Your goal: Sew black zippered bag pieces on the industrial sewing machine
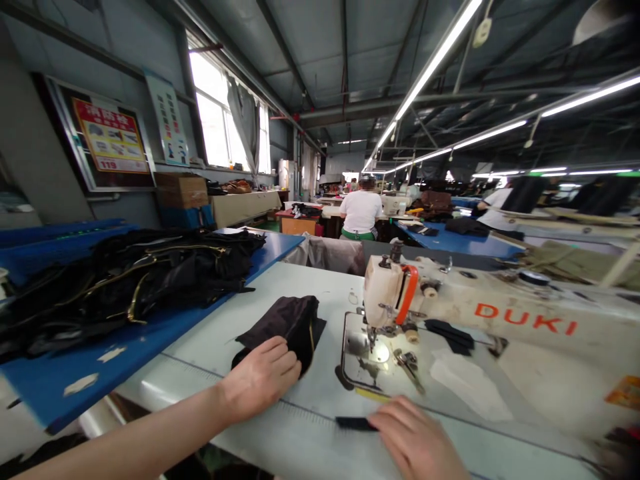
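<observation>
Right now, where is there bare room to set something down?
The pale-green sewing table shows bare patches behind the black zippered cloth, left of the white sewing machine, and nearer, between the left hand and the short black strip at the right hand. Crowded: around the thin metal needle, and the blue table under its black, gold-zipped heap.

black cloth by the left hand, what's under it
The pale tabletop shows around the black cloth; what lies directly beneath is covered. The left hand also hides its near part.
</observation>
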`<state>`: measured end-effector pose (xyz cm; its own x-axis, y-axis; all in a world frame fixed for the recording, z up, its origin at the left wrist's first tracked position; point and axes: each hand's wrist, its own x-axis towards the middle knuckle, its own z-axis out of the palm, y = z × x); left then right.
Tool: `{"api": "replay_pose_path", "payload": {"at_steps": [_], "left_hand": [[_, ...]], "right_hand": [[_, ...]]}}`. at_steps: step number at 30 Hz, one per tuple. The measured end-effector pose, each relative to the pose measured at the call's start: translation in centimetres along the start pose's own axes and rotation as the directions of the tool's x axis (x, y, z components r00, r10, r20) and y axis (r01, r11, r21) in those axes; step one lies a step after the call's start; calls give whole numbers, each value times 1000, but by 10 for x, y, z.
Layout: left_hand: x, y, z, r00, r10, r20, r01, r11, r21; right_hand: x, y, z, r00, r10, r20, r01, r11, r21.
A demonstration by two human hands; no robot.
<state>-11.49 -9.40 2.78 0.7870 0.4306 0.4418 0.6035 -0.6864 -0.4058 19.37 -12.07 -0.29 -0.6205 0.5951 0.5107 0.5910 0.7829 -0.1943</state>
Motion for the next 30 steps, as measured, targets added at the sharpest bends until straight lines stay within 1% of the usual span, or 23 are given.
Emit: {"api": "replay_pose_path", "payload": {"at_steps": [2, 4, 7, 8, 10, 12, 15, 18, 20, 22, 25, 28, 30], "left_hand": [[0, 8, 6, 996, -46, 70, 49, 998, -47], [-2, 15, 10, 987, -97, 125, 110, 989, -102], [-4, 20, 13, 966, -192, 176, 220, 963, -157], [-3, 20, 14, 959, -203, 195, 236, 958, -161], [2, 18, 16, 952, -189, 239, 230, 960, -158], [10, 14, 20, 949, -151, 276, 197, 969, -150], [27, 9, 30, 950, -114, 292, 164, 975, -151], [49, 5, 45, 959, -80, 272, 126, 980, -155], [65, 2, 56, 966, -69, 250, 108, 983, -147], [82, -3, 68, 971, -70, 231, 103, 986, -135], [103, -10, 84, 974, -56, 219, 87, 987, -136], [118, -13, 93, 978, 9, 210, 27, 986, -165], [123, -11, 94, 978, 78, 192, -37, 977, -208]], "right_hand": [[13, -20, 9, 998, -45, 49, 44, 999, 25], [25, -29, 10, 990, -53, 127, 50, 998, 24], [34, -28, -1, 963, -89, 255, 92, 996, -1], [35, -25, -5, 951, -101, 293, 108, 994, -7], [33, -19, -12, 936, -96, 339, 105, 994, -7], [29, -11, -16, 947, -50, 318, 50, 999, 8], [19, 6, -19, 973, 73, 219, -81, 996, 29], [11, 31, -20, 968, 203, 150, -206, 978, 7], [10, 50, -20, 958, 264, 114, -264, 964, -21], [14, 69, -19, 948, 308, 86, -304, 951, -48], [26, 92, -18, 930, 356, 93, -351, 934, -65], [40, 109, -14, 911, 396, 117, -392, 918, -53], [49, 119, -8, 902, 414, 122, -413, 910, -33]]}}
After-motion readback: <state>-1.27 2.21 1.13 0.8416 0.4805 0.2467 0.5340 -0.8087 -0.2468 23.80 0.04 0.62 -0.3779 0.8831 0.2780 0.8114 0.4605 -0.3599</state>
